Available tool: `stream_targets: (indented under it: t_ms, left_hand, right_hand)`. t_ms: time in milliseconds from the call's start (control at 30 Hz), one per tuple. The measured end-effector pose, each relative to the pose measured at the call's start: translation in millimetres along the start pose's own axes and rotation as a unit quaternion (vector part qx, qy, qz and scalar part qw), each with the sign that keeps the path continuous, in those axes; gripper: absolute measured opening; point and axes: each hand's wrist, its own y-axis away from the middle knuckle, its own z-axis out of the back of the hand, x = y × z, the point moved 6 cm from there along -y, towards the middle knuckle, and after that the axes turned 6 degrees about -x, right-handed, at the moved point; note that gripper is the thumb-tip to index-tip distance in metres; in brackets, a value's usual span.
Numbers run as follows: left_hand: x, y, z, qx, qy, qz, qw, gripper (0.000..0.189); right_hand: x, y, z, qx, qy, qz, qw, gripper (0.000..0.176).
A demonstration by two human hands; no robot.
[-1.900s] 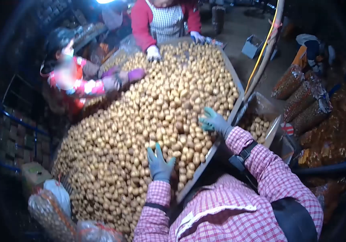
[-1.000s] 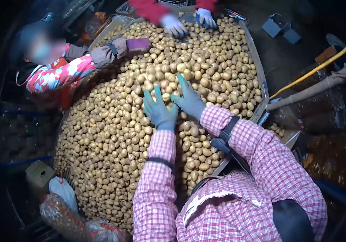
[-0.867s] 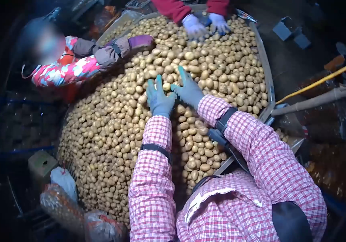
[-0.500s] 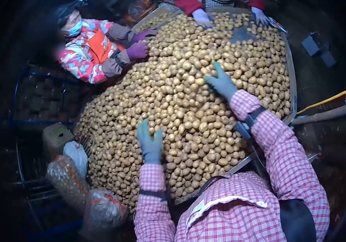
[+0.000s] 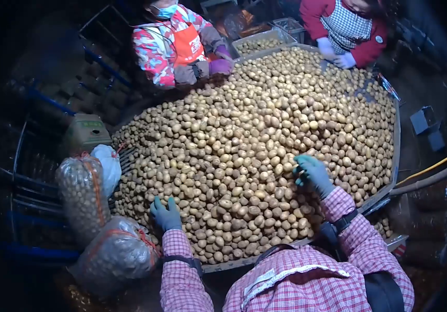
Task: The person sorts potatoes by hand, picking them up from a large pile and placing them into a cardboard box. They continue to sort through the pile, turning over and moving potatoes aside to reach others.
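**Reaching over loose potatoes, we risk a spill**

Potatoes (image 5: 244,156) heaped on the table (image 5: 396,148) could roll over its near rim should our sleeves or hands nudge the loose slope. Our left hand (image 5: 167,216), fingers parted, is at the heap's lower left; our right hand (image 5: 314,176), fingers curved and slightly apart, is farther right. Whether it pinches one, we cannot tell. We count two co-workers (image 5: 153,47) (image 5: 346,31), two filled clear sacks (image 5: 82,195) (image 5: 117,255), one white bag (image 5: 108,166), one carton (image 5: 87,131) and uncountable potatoes.
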Motion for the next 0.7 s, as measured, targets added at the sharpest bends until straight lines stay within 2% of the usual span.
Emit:
stream_targets:
  t_ms: [33, 67, 133, 200, 267, 300, 333, 367, 400, 433, 467, 500, 533, 567, 600, 667, 700]
  left_hand:
    - [7.9, -5.7, -5.8, -0.020, 0.021, -0.019, 0.999, 0.064]
    - [16.9, -10.8, -13.8, -0.018, 0.038, -0.018, 0.999, 0.065]
    - [12.4, -18.2, -3.9, -0.012, 0.068, -0.019, 0.997, 0.066]
    - [8.3, -25.9, -1.9, 0.009, 0.072, 0.021, 0.997, 0.067]
    - [4.8, -28.2, -5.3, 0.010, 0.078, 0.051, 0.996, 0.065]
    - [-3.2, -27.3, -4.0, 0.018, 0.085, 0.055, 0.995, 0.066]
    - [-3.8, -27.6, -13.2, 0.027, 0.152, 0.046, 0.987, 0.068]
    - [2.9, -34.9, -34.5, 0.017, 0.130, 0.001, 0.991, 0.068]
    - [-24.5, -27.6, -24.4, 0.034, 0.166, 0.004, 0.986, 0.067]
    - [-28.0, -29.1, -42.9, 0.014, 0.191, -0.027, 0.981, 0.067]
    - [-41.9, -28.2, -48.4, -0.003, 0.159, -0.074, 0.984, 0.068]
    - [-62.9, -27.3, -46.0, 0.029, 0.141, -0.091, 0.985, 0.069]
    - [-74.4, -23.6, -53.9, 0.060, 0.232, -0.022, 0.971, 0.069]
    - [-97.2, -15.1, -42.8, 0.067, 0.225, -0.002, 0.972, 0.069]
    - [-87.9, -19.8, -79.3, 0.049, 0.238, 0.013, 0.970, 0.070]
    - [-112.2, -18.2, -92.1, 0.031, 0.211, -0.035, 0.976, 0.071]
    - [-128.0, -18.3, -96.8, 0.049, 0.255, -0.040, 0.965, 0.072]
  right_hand:
    - [-10.7, 4.9, -16.4, -0.001, -0.009, -0.031, 0.999, 0.031]
    - [-24.6, 2.6, -29.6, 0.037, -0.005, -0.059, 0.998, 0.031]
    - [-19.8, 5.0, -63.4, 0.099, 0.088, 0.101, 0.986, 0.033]
    - [-39.6, 19.1, -89.9, 0.151, 0.026, -0.049, 0.987, 0.033]
    - [-54.7, 11.8, -109.5, 0.164, 0.126, 0.086, 0.974, 0.035]
    - [-53.1, 20.8, -121.0, 0.197, 0.105, 0.026, 0.974, 0.036]
    - [-50.8, 30.3, -135.5, 0.227, 0.082, -0.040, 0.969, 0.037]
    - [-55.4, 31.7, -149.0, 0.245, 0.080, -0.045, 0.965, 0.039]
    - [-64.6, 33.8, -162.0, 0.260, 0.076, -0.058, 0.961, 0.041]
    - [-63.5, 32.0, -175.6, 0.258, 0.120, 0.040, 0.958, 0.044]
    - [-63.1, 32.1, -189.3, 0.257, 0.164, 0.138, 0.942, 0.047]
    - [-63.6, 33.4, -201.5, 0.270, 0.179, 0.145, 0.935, 0.050]
    - [-62.5, 34.6, -212.1, 0.284, 0.195, 0.161, 0.925, 0.053]
    - [-70.6, 34.7, -220.0, 0.299, 0.236, 0.169, 0.909, 0.054]
    - [-72.6, 29.2, -226.2, 0.311, 0.276, 0.184, 0.891, 0.056]
    - [-68.3, 14.1, -232.4, 0.334, 0.320, 0.190, 0.866, 0.058]
    - [-63.4, 10.7, -233.1, 0.350, 0.321, 0.175, 0.863, 0.059]
